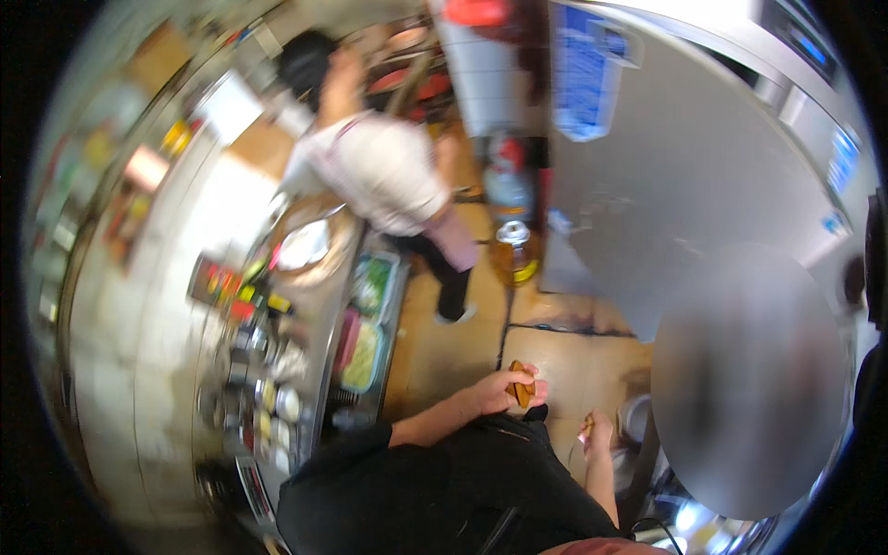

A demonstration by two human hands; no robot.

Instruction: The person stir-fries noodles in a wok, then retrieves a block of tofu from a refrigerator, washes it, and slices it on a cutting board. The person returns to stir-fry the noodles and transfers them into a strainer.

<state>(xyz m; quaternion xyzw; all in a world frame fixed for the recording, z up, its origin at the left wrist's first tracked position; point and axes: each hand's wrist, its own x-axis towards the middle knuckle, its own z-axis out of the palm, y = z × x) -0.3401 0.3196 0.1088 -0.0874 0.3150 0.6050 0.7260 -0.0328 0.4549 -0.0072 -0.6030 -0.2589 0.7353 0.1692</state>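
Note:
My left hand (496,392) is out in front of my body, its fingers closed round an orange-brown piece (521,385) whose kind I cannot make out. Lower and to the right, my right hand (600,432) is curled. A small pale tip shows at its fingers, too blurred to name. Both hands are apart from each other, above the tan tiled floor (546,356).
On the left, a metal counter (335,370) carries jars (288,404) and a tub of pale shreds (362,358). Ahead, another person (379,176) stands beside it. A jug of yellow liquid (514,256) is on the floor near a large grey panel (684,157).

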